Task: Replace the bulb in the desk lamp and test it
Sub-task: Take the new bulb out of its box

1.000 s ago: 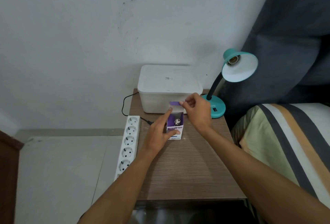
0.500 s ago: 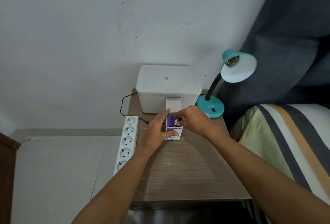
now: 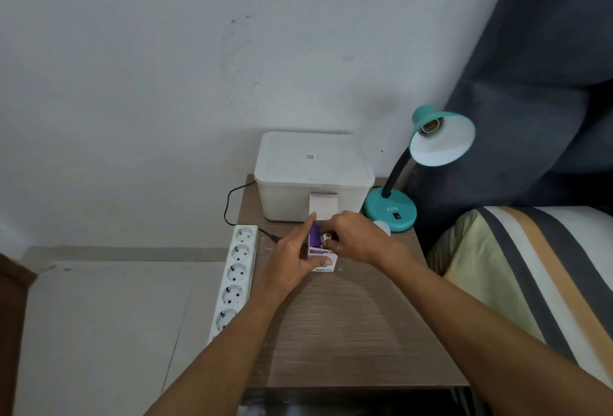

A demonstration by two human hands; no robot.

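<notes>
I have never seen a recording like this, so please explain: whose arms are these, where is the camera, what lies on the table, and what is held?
There is no machine: a person wears one camera on the head, looking down at their own arms. The left hand grips a small purple bulb box standing on the wooden table. The right hand pinches the new bulb's metal base at the open top. Behind stand a white plastic box and a teal desk lamp with an empty socket. A white power strip lies along the left edge.
</notes>
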